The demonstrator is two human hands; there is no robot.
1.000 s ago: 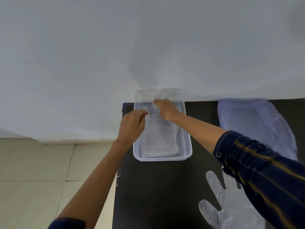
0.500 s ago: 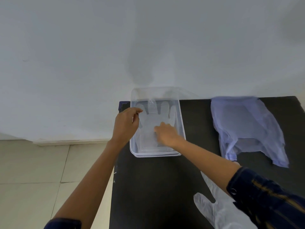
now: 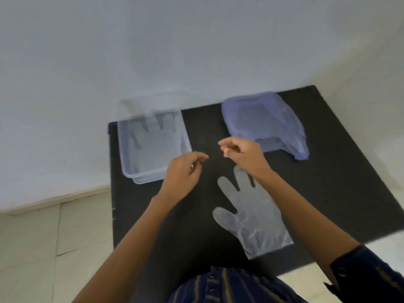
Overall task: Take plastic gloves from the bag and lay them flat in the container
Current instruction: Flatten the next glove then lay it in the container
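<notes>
A clear plastic container [image 3: 131, 171] stands at the black table's far left, against the wall. A clear plastic glove [image 3: 156, 139] lies flat inside it, fingers toward the wall. A pale purple plastic bag [image 3: 266, 121] lies at the far right. Another clear glove [image 3: 253, 213] lies flat on the table in front of me, fingers pointing away. My left hand [image 3: 182, 173] hovers just right of the container, fingers loosely curled, holding nothing. My right hand [image 3: 242, 153] hovers above the loose glove's fingertips, fingers curled with nothing in them.
The black table [image 3: 328, 182] stands against a white wall [image 3: 196, 51]. Its left edge drops to a pale tiled floor [image 3: 43, 248]. Bare tabletop lies between the container and the bag. My dark striped shirt [image 3: 229, 287] shows at the bottom.
Both hands have left the container and drawn back toward me, over the table's middle. The glove stays flat in the container. The view has swung right and down.
</notes>
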